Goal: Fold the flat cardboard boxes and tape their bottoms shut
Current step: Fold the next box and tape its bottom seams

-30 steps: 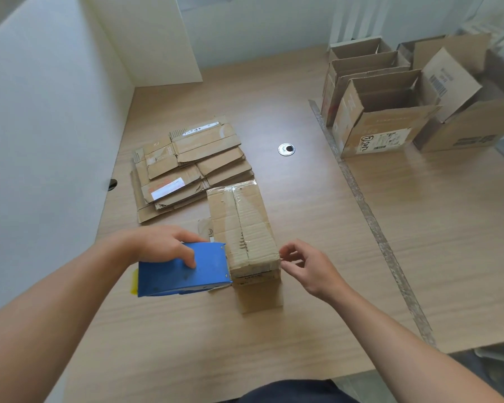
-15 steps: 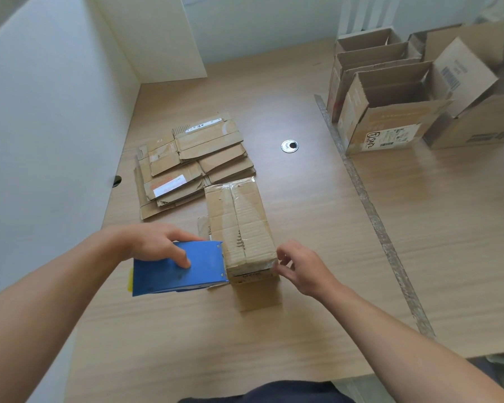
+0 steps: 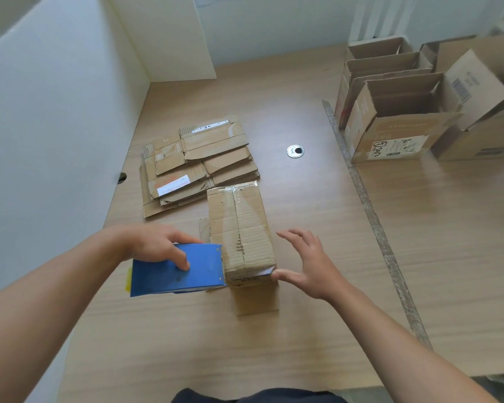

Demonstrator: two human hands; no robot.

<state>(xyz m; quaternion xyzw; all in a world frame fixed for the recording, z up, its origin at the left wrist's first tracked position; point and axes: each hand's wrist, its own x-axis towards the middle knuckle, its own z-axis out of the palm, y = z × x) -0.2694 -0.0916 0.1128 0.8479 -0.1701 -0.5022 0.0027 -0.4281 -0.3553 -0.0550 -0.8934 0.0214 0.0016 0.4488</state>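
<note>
Beside the near end of a taped brown cardboard box on a pale wooden table, the left hand grips a blue tape dispenser on its left. The right hand has its fingers spread on the box's right, with the thumb touching its corner. Behind the box to the left lies a stack of flat cardboard boxes, and open folded cardboard boxes stand far to its right.

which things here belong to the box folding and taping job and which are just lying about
Job: blue tape dispenser in the left hand; upturned cardboard box beside the right hand; stack of flat boxes; folded open boxes at far right.
Lying about: round cable grommet in the desk; worn strip along the desk seam.
</note>
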